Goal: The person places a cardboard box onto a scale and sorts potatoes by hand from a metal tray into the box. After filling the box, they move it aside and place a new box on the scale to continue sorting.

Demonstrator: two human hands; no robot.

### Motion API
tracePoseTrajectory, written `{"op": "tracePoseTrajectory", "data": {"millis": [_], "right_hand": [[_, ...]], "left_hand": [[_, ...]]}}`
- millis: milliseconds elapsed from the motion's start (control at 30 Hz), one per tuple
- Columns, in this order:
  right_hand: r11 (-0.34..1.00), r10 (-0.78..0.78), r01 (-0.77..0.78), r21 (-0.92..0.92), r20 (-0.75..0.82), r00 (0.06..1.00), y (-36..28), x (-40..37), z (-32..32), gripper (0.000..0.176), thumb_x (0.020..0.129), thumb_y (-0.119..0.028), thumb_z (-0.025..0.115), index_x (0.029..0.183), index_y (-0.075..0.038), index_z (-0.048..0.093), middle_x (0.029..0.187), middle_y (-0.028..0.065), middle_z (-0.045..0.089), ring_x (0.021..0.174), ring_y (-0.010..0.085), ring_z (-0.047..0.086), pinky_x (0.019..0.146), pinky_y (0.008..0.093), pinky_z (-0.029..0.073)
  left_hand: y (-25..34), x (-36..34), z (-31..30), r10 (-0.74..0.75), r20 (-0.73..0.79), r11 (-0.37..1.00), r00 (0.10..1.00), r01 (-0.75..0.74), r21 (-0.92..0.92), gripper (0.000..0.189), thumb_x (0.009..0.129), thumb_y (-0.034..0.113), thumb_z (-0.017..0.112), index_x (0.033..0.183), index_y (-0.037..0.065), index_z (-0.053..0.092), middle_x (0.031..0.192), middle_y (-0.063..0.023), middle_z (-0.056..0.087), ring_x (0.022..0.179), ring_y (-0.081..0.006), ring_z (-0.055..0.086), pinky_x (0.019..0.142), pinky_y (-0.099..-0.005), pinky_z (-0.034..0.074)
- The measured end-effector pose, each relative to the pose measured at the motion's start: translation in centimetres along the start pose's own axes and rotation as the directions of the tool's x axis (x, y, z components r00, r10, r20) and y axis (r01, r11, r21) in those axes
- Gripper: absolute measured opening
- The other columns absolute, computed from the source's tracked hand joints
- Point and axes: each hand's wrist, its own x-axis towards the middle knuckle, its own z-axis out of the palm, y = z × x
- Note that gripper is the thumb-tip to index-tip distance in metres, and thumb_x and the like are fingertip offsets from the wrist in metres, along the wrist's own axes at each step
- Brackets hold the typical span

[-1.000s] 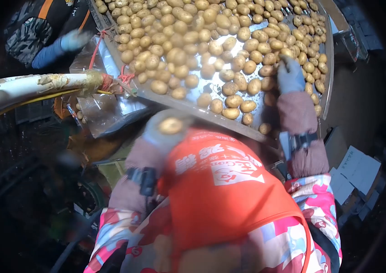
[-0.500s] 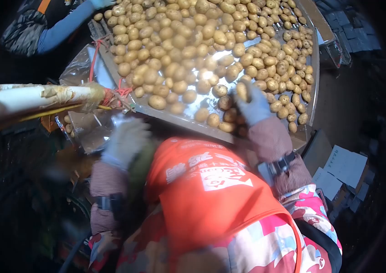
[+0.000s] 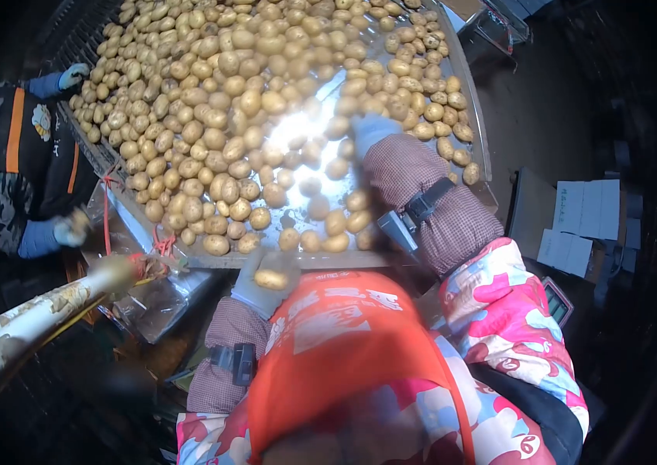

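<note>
At the near rim of the metal table (image 3: 344, 260), gripping a single potato (image 3: 271, 279) in the gloved left hand (image 3: 256, 291). Over the table's right part, the gloved right hand (image 3: 376, 132) down among loose potatoes (image 3: 197, 133); cannot tell, through blur and crowding, whether closed on one or not. Across the table, potatoes packed thickly toward the left and far sides, more thinly around bare metal lit by strong glare. Below the table's near rim, a red-orange apron (image 3: 336, 345) between patterned sleeves (image 3: 491, 291). Left of the table, a co-worker (image 3: 22, 155) in dark clothing with orange stripes, one gloved hand (image 3: 73, 75) beside the table's left edge. Off the table's near left corner, red string (image 3: 163, 245) and a pale, peeling tube (image 3: 42, 324). Right of the table, white sheets (image 3: 588, 209) bearing writing.
</note>
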Motion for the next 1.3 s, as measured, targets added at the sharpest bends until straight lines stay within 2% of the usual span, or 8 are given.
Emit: {"op": "tracePoseTrajectory", "data": {"millis": [133,567,800,1000,1033,1100,1133,1300], "right_hand": [[0.982,0.148,-0.166,0.091,0.176,0.973,0.1,1.7,0.3,0.041,0.095,-0.024,0.064,0.133,-0.012,0.060,0.136,0.0135,0.060,0.123,0.0281,0.062,0.099,0.0437,0.053],[0.660,-0.421,0.559,0.502,-0.369,0.828,0.0,-5.6,5.3,0.045,0.097,-0.035,0.058,0.136,-0.011,0.061,0.124,0.0237,0.065,0.118,0.0398,0.060,0.098,0.0450,0.051],[0.992,0.086,-0.066,0.108,-0.199,0.976,4.6,-2.5,1.3,0.049,0.090,-0.023,0.067,0.137,-0.013,0.058,0.129,0.0201,0.062,0.118,0.0400,0.059,0.100,0.0465,0.049],[0.944,-0.014,0.190,0.269,-0.546,0.838,3.1,-2.4,10.7,0.053,0.089,-0.020,0.072,0.139,-0.011,0.057,0.133,0.0191,0.061,0.119,0.0368,0.060,0.104,0.0438,0.048],[0.859,0.062,0.180,0.480,-0.445,0.893,1.9,-2.9,10.5,0.053,0.090,-0.019,0.072,0.140,-0.010,0.056,0.134,0.0185,0.061,0.119,0.0347,0.060,0.103,0.0425,0.048],[0.685,0.060,0.164,0.710,-0.280,0.958,-1.7,-3.8,8.9,0.053,0.092,-0.018,0.072,0.142,-0.008,0.055,0.133,0.0173,0.062,0.118,0.0294,0.061,0.100,0.0388,0.050],[0.634,0.015,0.176,0.753,-0.240,0.971,-4.3,-5.5,6.7,0.053,0.093,-0.018,0.071,0.142,-0.007,0.054,0.132,0.0166,0.063,0.116,0.0262,0.062,0.098,0.0363,0.050],[0.379,-0.382,0.250,0.891,-0.095,0.919,-17.9,-13.8,1.3,0.048,0.099,-0.030,0.064,0.142,-0.009,0.054,0.116,0.0190,0.067,0.109,0.0256,0.064,0.096,0.0366,0.050]], "left_hand": [[-0.3,2.1,-0.7,-0.073,0.370,0.980,0.926,0.135,-0.145,0.037,0.108,0.018,0.043,0.136,-0.005,0.047,0.132,-0.0156,0.058,0.118,-0.0257,0.056,0.108,-0.0351,0.044],[-2.1,4.2,7.5,-0.136,0.052,0.986,0.989,0.131,0.102,0.048,0.104,0.034,0.053,0.143,0.007,0.046,0.121,-0.0119,0.062,0.087,-0.0210,0.059,0.070,-0.0330,0.050],[2.8,-6.4,-7.4,0.212,0.110,0.968,0.971,-0.194,-0.157,0.050,0.103,0.051,0.049,0.136,0.014,0.052,0.109,-0.0146,0.065,0.059,-0.0154,0.049,0.048,-0.0308,0.038],[13.1,-17.5,-19.3,0.589,-0.091,0.794,0.803,-0.596,-0.119,0.053,0.096,0.058,0.056,0.125,0.014,0.060,0.088,-0.0037,0.060,0.067,-0.0159,0.058,0.059,-0.0355,0.055],[15.4,-16.0,-21.1,0.573,-0.545,0.598,0.612,-0.767,-0.231,0.046,0.097,0.052,0.055,0.116,0.010,0.059,0.089,-0.0051,0.061,0.082,-0.0193,0.065,0.073,-0.0374,0.058],[16.4,-14.2,-24.4,0.916,-0.253,0.364,0.310,-0.384,0.849,0.042,0.096,0.043,0.056,0.118,0.007,0.060,0.096,-0.0058,0.064,0.096,-0.0207,0.064,0.085,-0.0371,0.055],[15.2,-14.0,-22.9,0.858,-0.421,0.513,0.294,-0.490,0.705,0.041,0.097,0.040,0.056,0.122,0.008,0.058,0.102,-0.0065,0.063,0.099,-0.0217,0.063,0.087,-0.0379,0.054],[6.2,-12.7,-10.1,0.295,-0.038,0.955,0.955,-0.295,0.007,0.041,0.101,0.028,0.053,0.139,0.012,0.051,0.134,-0.0101,0.057,0.115,-0.0265,0.058,0.098,-0.0419,0.050]]}}
